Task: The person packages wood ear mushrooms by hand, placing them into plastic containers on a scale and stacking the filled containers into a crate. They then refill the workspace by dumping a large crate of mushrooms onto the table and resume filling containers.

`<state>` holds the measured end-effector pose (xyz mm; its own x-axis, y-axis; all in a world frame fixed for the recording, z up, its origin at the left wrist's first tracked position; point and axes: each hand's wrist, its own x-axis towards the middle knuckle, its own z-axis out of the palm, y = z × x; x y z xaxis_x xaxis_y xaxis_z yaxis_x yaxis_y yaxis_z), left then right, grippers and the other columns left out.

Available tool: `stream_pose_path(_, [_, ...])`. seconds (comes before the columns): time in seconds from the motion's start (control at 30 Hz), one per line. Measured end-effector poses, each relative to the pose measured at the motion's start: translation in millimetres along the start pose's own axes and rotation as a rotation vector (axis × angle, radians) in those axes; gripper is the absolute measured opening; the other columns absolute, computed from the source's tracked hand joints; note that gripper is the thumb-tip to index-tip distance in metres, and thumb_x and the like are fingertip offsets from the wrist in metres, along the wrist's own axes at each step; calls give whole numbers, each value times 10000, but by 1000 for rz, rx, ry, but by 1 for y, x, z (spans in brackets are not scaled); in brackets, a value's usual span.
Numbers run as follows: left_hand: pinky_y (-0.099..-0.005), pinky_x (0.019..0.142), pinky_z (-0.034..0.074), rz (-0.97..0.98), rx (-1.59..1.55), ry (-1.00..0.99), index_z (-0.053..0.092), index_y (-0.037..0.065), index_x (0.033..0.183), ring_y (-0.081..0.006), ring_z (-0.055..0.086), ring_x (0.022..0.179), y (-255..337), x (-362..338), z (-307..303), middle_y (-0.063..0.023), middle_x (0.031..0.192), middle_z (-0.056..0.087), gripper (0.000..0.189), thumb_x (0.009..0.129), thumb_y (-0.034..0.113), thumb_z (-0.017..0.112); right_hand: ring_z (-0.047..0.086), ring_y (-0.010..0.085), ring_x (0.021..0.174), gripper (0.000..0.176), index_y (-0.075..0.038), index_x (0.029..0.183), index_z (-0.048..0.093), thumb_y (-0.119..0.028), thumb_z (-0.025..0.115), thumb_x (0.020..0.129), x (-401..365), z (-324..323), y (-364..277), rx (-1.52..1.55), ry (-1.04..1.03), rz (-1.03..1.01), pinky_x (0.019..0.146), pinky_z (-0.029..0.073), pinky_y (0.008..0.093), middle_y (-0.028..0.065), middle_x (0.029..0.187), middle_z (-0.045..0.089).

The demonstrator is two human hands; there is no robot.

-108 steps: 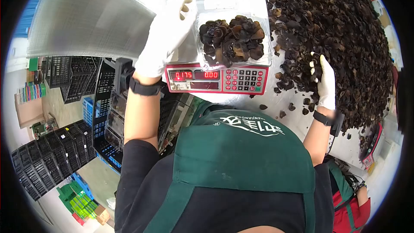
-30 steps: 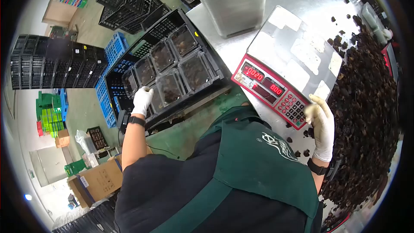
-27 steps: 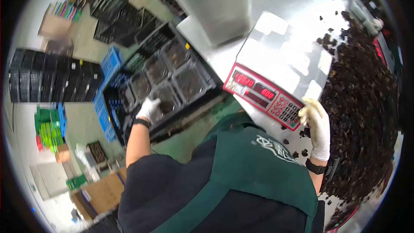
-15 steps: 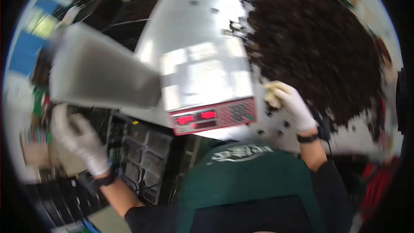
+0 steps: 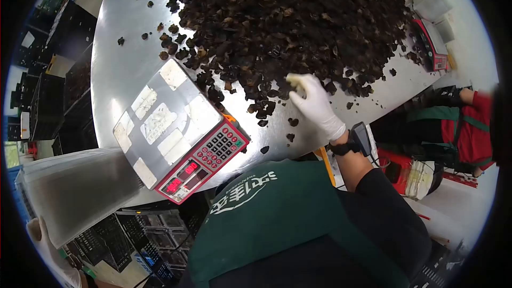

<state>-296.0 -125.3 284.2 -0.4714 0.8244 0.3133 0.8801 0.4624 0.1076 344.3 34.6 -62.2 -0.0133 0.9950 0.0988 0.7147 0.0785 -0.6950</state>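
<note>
A digital scale point(image 5: 173, 122) with a red keypad panel stands on the metal table point(image 5: 114, 74), nothing on its plate. Right of it, my gloved right hand point(image 5: 314, 104) hovers by the near edge of a large heap of dark, crinkled pieces point(image 5: 288, 26); thumb and fingers are apart, holding nothing visible. At the lower left, my gloved left hand point(image 5: 48, 250) is beside a translucent plastic bin point(image 5: 80, 186), its fingers partly hidden at the bin's outer edge, so its grip is unclear. The bin lies tilted left of the scale.
Black crates point(image 5: 50, 101) are stacked at the left, more below the table. A second scale point(image 5: 429, 45) and clear tubs point(image 5: 432, 2) are at the right end. Another person in a red top point(image 5: 472, 133) is at the right. Loose pieces lie around the heap.
The view has turned to the right, so the scale and bin appear further left and lower. My left hand now appears near the bin's outer side. My right hand stays near the heap, fingers apart.
</note>
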Motion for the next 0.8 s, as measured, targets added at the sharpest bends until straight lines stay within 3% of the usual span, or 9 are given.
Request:
stream_pose_path(0.13, [-317,837,502,186,225,360,669,0,1103,-203,639,915,27,-24,3,-86,1024,697,186,957,97,607,439,359,1321,818,-205,1452,466,-164,789,702,36,-9,12,-367,139,-215,1090,400,443,167,1444,457])
stream_pose_path(0.3, [-324,831,530,361,365,766,716,-3,1085,-212,681,929,77,-66,45,-90,1039,731,193,899,-9,666,431,367,1351,864,-227,1465,453,-193,822,685,89,18,22,-309,22,-349,1114,393,470,170,1498,416])
stream_pose_path(0.33, [-350,672,563,463,516,1032,765,102,872,-202,668,665,129,-67,55,-56,766,720,159,891,260,758,431,364,1352,863,-227,1467,452,-203,825,689,98,19,21,-290,-19,-354,1112,396,471,167,1502,414])
stream_pose_path(0.47, [-350,518,490,348,493,1102,699,81,757,-222,625,571,130,-71,54,-41,718,688,216,855,243,801,421,346,1371,693,-189,1410,525,-294,781,775,117,-13,22,-200,-223,-293,1128,387,418,138,1519,416])
stream_pose_path(0.57, [-342,513,484,279,814,969,692,90,750,-224,617,561,65,-92,59,-47,716,688,198,867,218,790,632,226,1112,353,-118,1179,696,-239,723,849,118,-39,37,48,47,-124,957,501,314,109,1301,617])
stream_pose_path(0.63, [-332,517,485,755,311,873,709,112,766,-202,613,558,177,-102,82,-38,714,696,154,870,195,786,663,168,876,270,-99,1101,728,-191,725,847,109,-58,43,16,135,-12,802,525,279,76,1124,682])
stream_pose_path(0.67, [-327,529,492,775,444,678,722,106,776,-203,618,564,193,-114,91,-50,705,699,117,853,156,795,629,139,743,214,-93,1047,742,-151,720,843,104,-57,49,0,204,-26,724,510,268,44,982,692])
stream_pose_path(0.7, [-366,807,535,618,243,311,741,0,1007,-277,677,891,166,-129,113,-101,982,730,225,803,-92,716,629,141,743,204,-93,1036,743,-146,719,840,99,-57,50,-14,175,-24,724,511,268,42,966,688])
stream_pose_path(0.8, [-391,763,496,741,-118,142,716,37,1039,-300,641,860,202,-132,190,-103,927,693,262,782,-17,724,623,161,732,193,-104,1004,742,-125,710,816,80,-45,47,-68,88,-51,729,519,283,39,911,664])
